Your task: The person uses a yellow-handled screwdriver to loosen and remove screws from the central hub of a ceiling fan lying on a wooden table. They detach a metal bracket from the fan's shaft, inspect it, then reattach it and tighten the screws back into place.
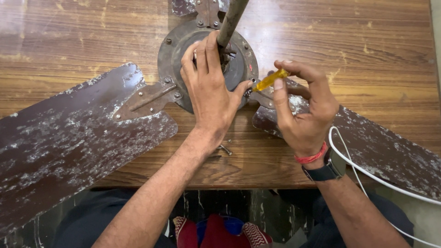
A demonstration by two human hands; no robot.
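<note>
Wooden table (367, 50); loose screws (225, 149); white cable (367, 172); striped red cloth (220, 232) below.

Around the rusty grey-brown fan hub (177, 50), dark maroon blades (69, 138) are showing white flaking speckles. A translucent yellow screwdriver handle (271, 79) is glowing right of it, above a streaked brown wood-grain table (367, 50).

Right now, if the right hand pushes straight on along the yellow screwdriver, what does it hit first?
Probably the fan hub: the right hand aims the yellow screwdriver at its rim beside the left hand. Depth unclear.

left hand (209, 94): palm down, fingers curled | right hand (305, 112): fingers pinched
</note>
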